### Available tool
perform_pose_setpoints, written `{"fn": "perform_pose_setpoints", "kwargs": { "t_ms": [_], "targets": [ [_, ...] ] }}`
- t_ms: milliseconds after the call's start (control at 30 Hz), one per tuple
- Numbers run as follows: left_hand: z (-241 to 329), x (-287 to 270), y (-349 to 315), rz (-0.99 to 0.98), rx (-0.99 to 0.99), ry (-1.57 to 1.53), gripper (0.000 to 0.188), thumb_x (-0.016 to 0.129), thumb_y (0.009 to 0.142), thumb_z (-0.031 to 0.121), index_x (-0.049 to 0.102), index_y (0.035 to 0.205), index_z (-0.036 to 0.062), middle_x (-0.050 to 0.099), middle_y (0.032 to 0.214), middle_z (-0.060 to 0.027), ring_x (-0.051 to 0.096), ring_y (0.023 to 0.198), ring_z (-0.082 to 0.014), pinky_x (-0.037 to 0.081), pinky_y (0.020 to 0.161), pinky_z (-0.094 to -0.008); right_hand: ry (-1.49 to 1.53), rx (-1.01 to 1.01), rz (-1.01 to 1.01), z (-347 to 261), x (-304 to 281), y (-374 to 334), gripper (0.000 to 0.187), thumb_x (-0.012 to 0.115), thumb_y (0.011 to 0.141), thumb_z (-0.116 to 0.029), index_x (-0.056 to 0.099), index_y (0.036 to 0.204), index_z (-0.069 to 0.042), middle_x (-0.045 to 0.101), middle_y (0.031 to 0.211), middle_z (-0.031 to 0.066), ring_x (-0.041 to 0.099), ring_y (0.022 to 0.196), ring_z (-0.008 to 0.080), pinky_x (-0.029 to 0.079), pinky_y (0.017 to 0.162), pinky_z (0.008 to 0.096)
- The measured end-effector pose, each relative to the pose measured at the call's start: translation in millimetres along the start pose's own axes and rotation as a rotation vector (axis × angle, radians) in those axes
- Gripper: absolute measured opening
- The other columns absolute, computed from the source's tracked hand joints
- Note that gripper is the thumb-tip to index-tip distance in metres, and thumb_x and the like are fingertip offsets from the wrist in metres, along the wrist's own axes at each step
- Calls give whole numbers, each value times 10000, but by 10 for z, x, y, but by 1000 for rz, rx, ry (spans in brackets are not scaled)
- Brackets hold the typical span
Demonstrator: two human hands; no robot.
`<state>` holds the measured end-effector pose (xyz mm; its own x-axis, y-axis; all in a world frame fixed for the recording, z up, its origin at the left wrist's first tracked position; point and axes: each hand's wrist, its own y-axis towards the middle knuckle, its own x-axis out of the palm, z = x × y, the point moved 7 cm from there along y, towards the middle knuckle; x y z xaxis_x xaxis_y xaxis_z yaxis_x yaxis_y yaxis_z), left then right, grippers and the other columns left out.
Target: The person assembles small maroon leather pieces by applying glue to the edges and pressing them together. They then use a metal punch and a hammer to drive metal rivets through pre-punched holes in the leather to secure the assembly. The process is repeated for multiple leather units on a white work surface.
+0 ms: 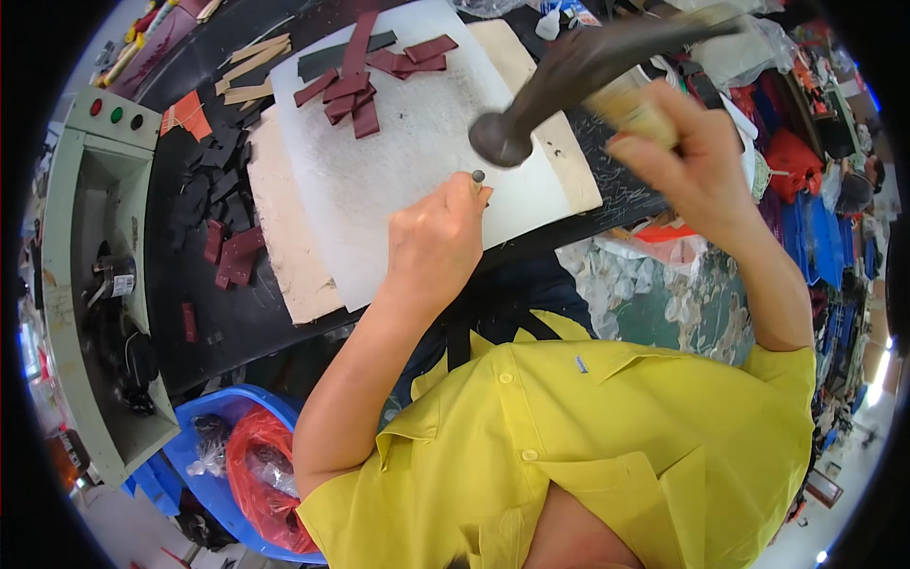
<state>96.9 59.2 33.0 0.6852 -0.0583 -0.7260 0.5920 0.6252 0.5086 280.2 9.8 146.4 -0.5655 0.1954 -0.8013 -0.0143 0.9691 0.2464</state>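
My right hand (690, 156) grips a hammer (569, 71) by its pale handle, with the dark metal head raised just above and to the right of my left hand. My left hand (441, 228) is closed around a slim punch (479, 177), whose round metal top sticks up out of the fist. Below it lies a white cutting board (398, 152); the punch's lower end is hidden by my fingers. At the far part of the board rest several maroon leather strips (355, 85) and a dark green strip (327, 63).
Black offcuts (204, 180) and maroon pieces (239, 256) lie left of the board, near tan strips (254, 71) and an orange piece (187, 116). A grey-green metal cabinet (66, 284) stands at the left. A blue tub (213, 493) with bags sits below the table edge.
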Motion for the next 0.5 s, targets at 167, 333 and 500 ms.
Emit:
{"fn": "perform_pose_setpoints", "kwargs": {
  "t_ms": [167,333,500],
  "targets": [
    [13,41,11,-15,11,-23,194,678,898,83,516,811,21,654,696,-108,646,564,-293,493,488,-365,743,-146,331,-340,-460,43,189,636,938,-256,600,960,-72,503,606,8,465,496,91,350,442,244],
    [-19,22,-12,-54,-7,-6,179,672,903,90,527,821,27,657,696,-105,643,557,-294,480,482,-378,-422,-204,-54,68,79,67,289,736,847,-285,543,844,-69,572,608,150,596,553,353,470,511,429],
    [-57,32,14,-47,-43,-40,130,668,906,84,556,864,33,663,705,-100,643,565,-288,480,499,-371,-437,-155,-100,254,365,-206,329,724,859,-337,527,844,-73,578,596,143,600,551,364,464,495,442]
  ]
}}
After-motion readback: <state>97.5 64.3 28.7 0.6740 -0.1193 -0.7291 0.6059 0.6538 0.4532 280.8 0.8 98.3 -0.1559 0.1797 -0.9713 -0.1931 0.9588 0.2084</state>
